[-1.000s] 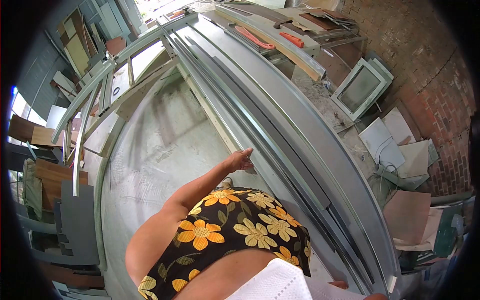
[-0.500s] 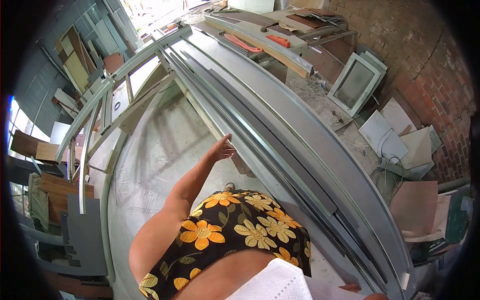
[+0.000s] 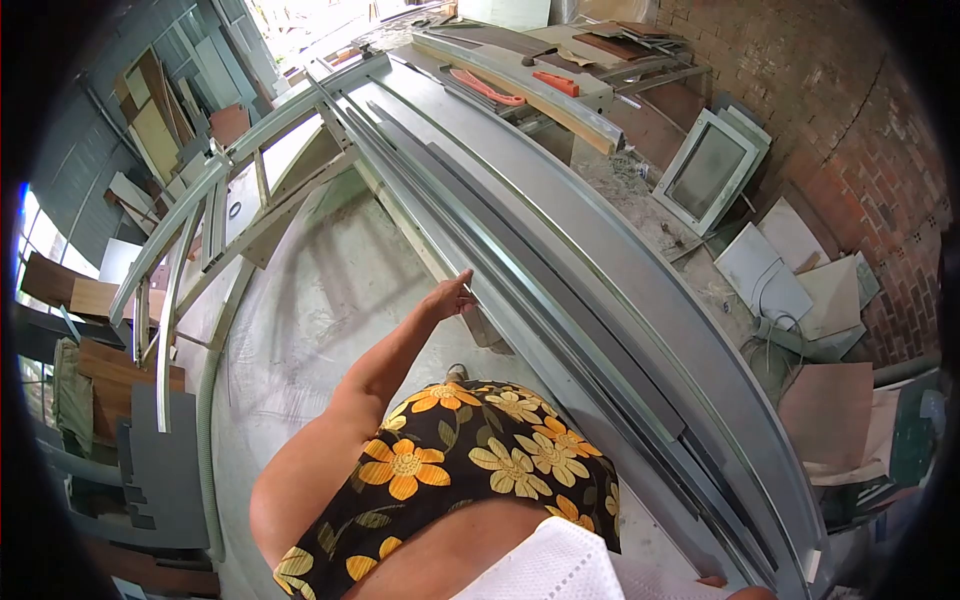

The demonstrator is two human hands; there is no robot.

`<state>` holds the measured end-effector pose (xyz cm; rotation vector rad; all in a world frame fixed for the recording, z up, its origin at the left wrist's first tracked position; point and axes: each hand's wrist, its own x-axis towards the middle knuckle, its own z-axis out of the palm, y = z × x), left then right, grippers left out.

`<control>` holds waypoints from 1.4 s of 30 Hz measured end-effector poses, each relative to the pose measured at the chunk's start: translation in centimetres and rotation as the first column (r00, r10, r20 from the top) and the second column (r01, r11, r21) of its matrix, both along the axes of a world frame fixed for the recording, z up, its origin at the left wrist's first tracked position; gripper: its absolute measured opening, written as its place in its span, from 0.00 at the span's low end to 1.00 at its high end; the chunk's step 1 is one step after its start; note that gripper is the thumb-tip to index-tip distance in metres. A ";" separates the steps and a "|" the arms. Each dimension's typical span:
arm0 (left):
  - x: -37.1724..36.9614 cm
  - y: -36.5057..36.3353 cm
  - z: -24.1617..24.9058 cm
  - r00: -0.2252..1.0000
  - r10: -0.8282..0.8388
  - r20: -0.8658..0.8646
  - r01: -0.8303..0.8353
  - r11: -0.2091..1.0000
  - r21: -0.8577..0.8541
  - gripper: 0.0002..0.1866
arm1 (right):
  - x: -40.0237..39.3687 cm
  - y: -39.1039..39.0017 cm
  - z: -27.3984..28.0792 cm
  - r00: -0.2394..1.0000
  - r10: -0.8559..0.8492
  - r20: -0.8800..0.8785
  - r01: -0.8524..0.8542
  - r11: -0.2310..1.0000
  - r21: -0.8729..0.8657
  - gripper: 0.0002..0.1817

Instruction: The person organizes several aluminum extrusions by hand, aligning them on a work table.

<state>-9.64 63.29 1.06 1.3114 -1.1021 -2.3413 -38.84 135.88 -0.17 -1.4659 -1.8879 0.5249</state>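
Observation:
My left hand reaches forward to the near edge of a long bench. Its fingers are curled at the edge of a long grey metal profile, with the thumb on top. Several more metal profiles lie side by side along the bench, next to a wide grey metal surface. Of my right hand, only a small part shows at the bottom right, close to the near ends of the profiles. Its grip is hidden by white cloth and the frame's edge.
A metal frame stands at the left beside a ribbed hose. Behind the bench, orange-handled tools lie on another worktop. A framed panel and loose boards lean near the brick wall.
My left hand has shifted slightly right along the bench edge, and its fingers look more curled. My right hand shows slightly less. The profiles look nearly unchanged.

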 end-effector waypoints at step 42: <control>-0.1 13.2 12.6 0.833 -0.547 0.090 0.548 0.836 0.010 0.45 | -2.3 -0.9 1.4 0.997 0.077 0.015 -0.077 0.996 0.053 0.25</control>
